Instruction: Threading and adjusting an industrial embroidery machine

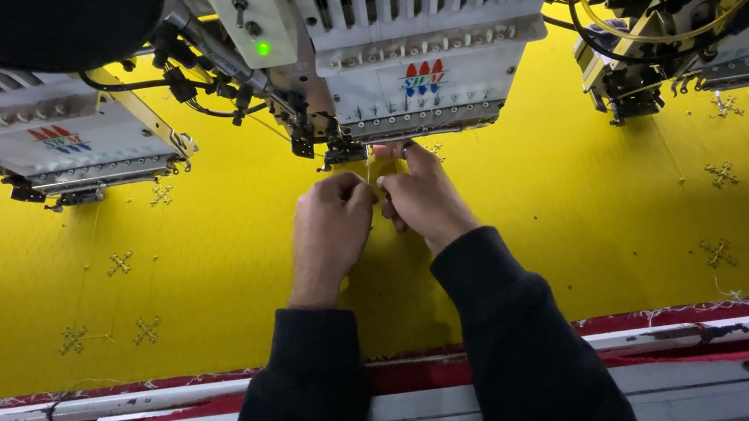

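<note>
Both my hands reach over a stretched yellow fabric point(215, 255) to just below the middle embroidery machine head point(391, 51). My left hand point(328, 233) is curled into a loose fist, fingertips pinched near the needle area point(344, 150). My right hand point(425, 199) sits beside it, touching it, fingers pinched on what looks like a fine thread under the needles. The thread itself is too thin to make out clearly. Dark sleeves cover both arms.
Another embroidery head point(42, 135) stands at the left and a third point(644, 53) at the top right. Small gold cross motifs point(717, 251) dot the fabric. A red-edged grey metal frame rail point(678, 333) with holes runs along the near side. A green light point(263, 48) glows on the machine.
</note>
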